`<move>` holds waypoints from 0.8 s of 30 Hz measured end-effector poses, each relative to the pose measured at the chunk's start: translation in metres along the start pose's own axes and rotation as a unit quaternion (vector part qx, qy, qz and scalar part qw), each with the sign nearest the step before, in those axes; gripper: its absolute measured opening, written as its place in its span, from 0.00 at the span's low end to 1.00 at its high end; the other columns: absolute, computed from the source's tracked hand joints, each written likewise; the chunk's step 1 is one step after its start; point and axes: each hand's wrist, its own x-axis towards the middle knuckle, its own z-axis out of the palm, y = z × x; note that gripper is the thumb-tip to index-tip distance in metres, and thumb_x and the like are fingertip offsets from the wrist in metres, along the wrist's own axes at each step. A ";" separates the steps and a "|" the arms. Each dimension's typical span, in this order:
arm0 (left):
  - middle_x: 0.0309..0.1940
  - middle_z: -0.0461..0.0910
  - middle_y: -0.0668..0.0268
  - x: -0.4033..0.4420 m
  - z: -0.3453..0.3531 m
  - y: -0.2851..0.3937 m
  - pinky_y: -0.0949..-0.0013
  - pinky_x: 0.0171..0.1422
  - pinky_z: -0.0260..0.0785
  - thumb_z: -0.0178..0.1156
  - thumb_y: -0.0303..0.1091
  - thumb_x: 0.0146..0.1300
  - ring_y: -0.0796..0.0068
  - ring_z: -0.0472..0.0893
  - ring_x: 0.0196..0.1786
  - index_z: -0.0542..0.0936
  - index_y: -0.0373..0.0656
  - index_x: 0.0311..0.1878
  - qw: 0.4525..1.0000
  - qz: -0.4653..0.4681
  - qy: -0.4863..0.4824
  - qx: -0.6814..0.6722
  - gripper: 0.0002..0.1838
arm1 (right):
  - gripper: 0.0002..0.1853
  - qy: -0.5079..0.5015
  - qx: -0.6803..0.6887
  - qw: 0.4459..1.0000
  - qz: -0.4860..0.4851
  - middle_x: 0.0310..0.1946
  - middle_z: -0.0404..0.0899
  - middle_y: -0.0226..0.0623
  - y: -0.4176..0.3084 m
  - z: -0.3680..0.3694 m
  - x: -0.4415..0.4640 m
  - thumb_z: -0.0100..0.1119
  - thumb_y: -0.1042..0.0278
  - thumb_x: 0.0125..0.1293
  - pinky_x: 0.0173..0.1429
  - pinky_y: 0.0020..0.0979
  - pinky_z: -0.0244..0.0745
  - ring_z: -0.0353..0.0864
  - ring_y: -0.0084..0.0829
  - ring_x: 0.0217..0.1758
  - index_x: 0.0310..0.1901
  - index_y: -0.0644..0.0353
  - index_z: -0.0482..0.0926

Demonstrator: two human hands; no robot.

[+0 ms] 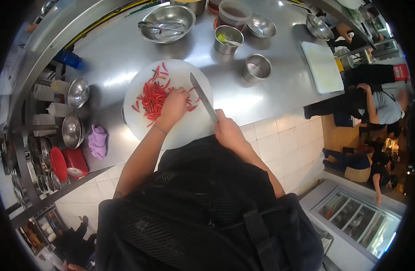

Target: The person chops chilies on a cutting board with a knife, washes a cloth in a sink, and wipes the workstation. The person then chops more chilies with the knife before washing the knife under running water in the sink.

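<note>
A round white cutting board lies on the steel counter with a heap of red chillies on its middle. My left hand rests at the right side of the heap with its fingers bent down on some chillies. The handle of a large knife is in my right hand, at the board's right edge. Its blade points up and left over the board, apart from my left hand's fingers. Small chilli pieces lie between the left hand and the blade.
Behind the board stand a steel bowl with tongs, metal pots and a plastic tub. A white rectangular board is at right. Steel bowls and a purple cloth are at left. Other people stand beyond the counter at right.
</note>
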 end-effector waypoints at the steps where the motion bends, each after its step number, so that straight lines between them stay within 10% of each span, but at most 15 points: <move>1: 0.44 0.80 0.51 -0.002 -0.001 0.004 0.53 0.59 0.72 0.57 0.19 0.58 0.48 0.79 0.51 0.83 0.33 0.48 1.000 0.002 -0.004 0.000 0.14 | 0.16 0.001 0.003 1.000 0.004 0.32 0.81 0.65 0.001 0.001 -0.001 0.49 0.73 0.70 0.47 0.61 0.74 0.82 0.66 0.39 0.57 0.65 0.65; 24: 0.42 0.80 0.57 0.023 0.003 0.015 0.54 0.58 0.72 0.62 0.27 0.62 0.51 0.78 0.51 0.84 0.37 0.42 1.000 -0.018 -0.011 0.004 0.07 | 0.18 0.050 0.061 0.997 0.014 0.29 0.80 0.65 0.014 0.001 -0.018 0.50 0.73 0.71 0.44 0.60 0.72 0.81 0.67 0.37 0.60 0.65 0.65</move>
